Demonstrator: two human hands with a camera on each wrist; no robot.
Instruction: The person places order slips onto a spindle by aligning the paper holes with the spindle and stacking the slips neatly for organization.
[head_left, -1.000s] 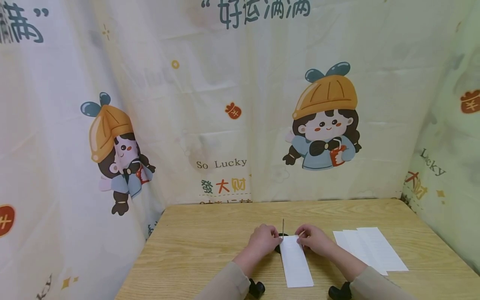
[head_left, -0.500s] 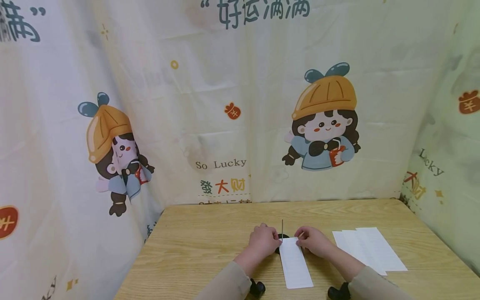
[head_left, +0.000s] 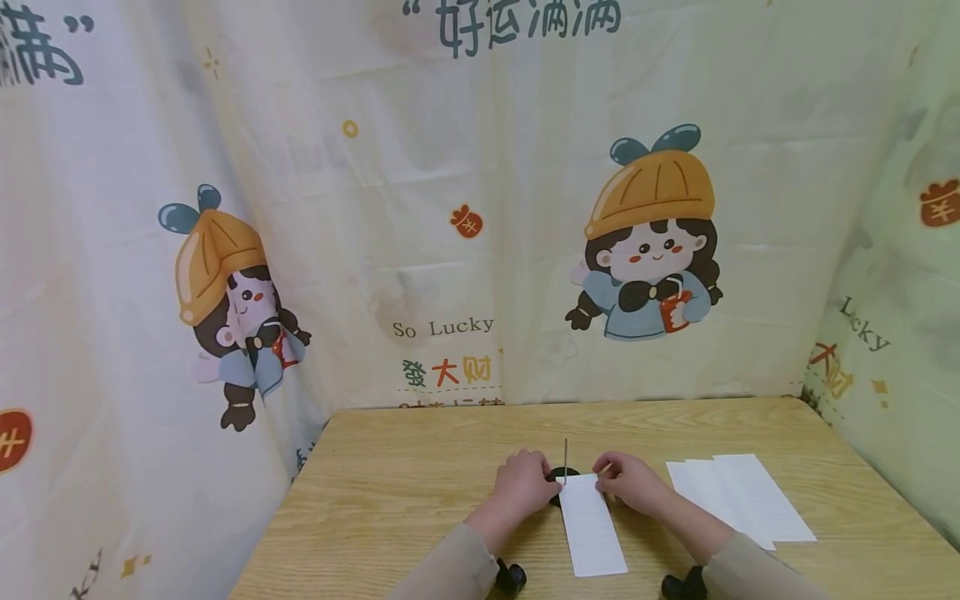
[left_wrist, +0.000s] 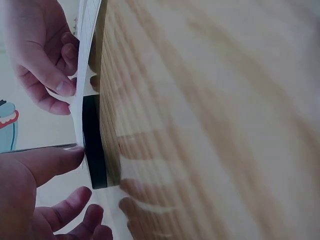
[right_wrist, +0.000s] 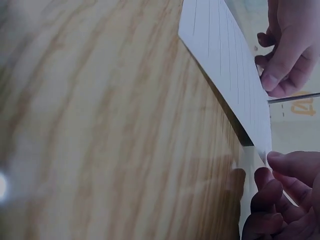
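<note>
A narrow slip of lined paper (head_left: 592, 529) lies slanted over the black base (left_wrist: 93, 142) of a bill spike. The thin metal spike (head_left: 566, 457) stands upright and appears to pass through the slip near its upper left corner. My left hand (head_left: 522, 483) is at that corner; its thumb presses the paper close to the spike, and the other visible fingers are apart from the paper in the left wrist view. At the upper right corner, my right hand (head_left: 630, 482) pinches the slip between thumb and forefinger. Paper and hands hide part of the base.
Several overlapping white paper slips (head_left: 738, 500) lie to the right on the wooden table (head_left: 405, 475). A printed curtain (head_left: 525, 275) hangs behind and at both sides. Black camera mounts (head_left: 682, 583) sit at the wrists.
My left fingers have drawn slightly left, baring more of the slip's upper left corner. The right hand has shifted very slightly and keeps its pinch. The slip sits a touch lower.
</note>
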